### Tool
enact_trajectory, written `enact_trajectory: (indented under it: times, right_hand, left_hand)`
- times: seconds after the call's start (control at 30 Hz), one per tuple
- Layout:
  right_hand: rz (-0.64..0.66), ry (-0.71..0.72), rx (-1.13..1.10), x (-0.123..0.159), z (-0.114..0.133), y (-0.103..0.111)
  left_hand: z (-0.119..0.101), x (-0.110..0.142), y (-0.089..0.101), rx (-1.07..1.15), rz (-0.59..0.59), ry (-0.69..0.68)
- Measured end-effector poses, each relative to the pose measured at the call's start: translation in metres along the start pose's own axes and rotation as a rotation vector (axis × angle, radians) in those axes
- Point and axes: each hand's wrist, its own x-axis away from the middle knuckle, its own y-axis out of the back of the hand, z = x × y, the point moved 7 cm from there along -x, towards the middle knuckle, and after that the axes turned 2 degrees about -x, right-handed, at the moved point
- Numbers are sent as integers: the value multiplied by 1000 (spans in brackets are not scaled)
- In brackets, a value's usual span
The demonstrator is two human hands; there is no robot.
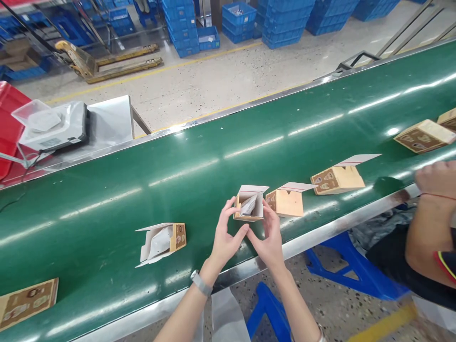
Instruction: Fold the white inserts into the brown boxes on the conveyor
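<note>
Between my two hands is a small carton (248, 218) with its top flap raised and a pale packet (248, 205) inside. My left hand (227, 230) grips its left side, and my right hand (268, 232) grips its right side; the thumbs nearly meet in front. Just right of it lies a carton (290, 204) with a notched front and a raised flap. Left of my hands, an open carton (179, 236) lies on the green conveyor belt (199, 190), a white packet (161, 242) showing in its mouth.
Another flap-up carton (337, 179) and a closed one (423, 136) lie farther right. At lower left is a brown carton (30, 301). A co-worker's arm (436, 199) reaches over the belt's metal edge at right. A scale (53, 126) stands beyond the belt.
</note>
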Motion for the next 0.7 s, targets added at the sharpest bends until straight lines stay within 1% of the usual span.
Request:
enact_trajectory:
  times: [0.03,0.07,0.1,0.13,0.2,0.27,0.33,0.47,0.53,0.6,0.63,0.7]
  right_hand:
    - [-41,-1,-20,-1,-1,-1]
    - [-73,2,-27,-2,-1,-1]
    - [-87,6,-20,-2,0,0]
    - [-75,11,0,-2,2,1]
    - [17,21,75,-2,7,1]
    - [140,37,176,-5,11,2]
    - [229,40,249,-10,13,4]
    - [294,-4,421,-27,17,12]
    - [313,14,512,-34,20,13]
    - [302,52,481,-37,24,13]
    - [265,66,419,-37,26,15]
    - [144,64,277,-36,24,22]
  left_hand:
    - [0,-6,-7,45,29,-14]
    - [-1,-8,-12,78,27,-19]
    - [-1,-7,-13,93,9,-21]
    - [-2,-3,-13,85,-9,-23]
    - [-7,5,-8,12,-12,-48]
    - [-15,10,-3,-124,28,-78]
    - [-23,7,-1,-288,85,-49]
    - [-33,-9,-7,-579,179,93]
    - [-38,-16,-10,-629,180,102]
    - [-41,-22,-12,-605,162,71]
    - [-41,-24,-13,-575,157,56]
    - [-39,-26,-18,-489,176,40]
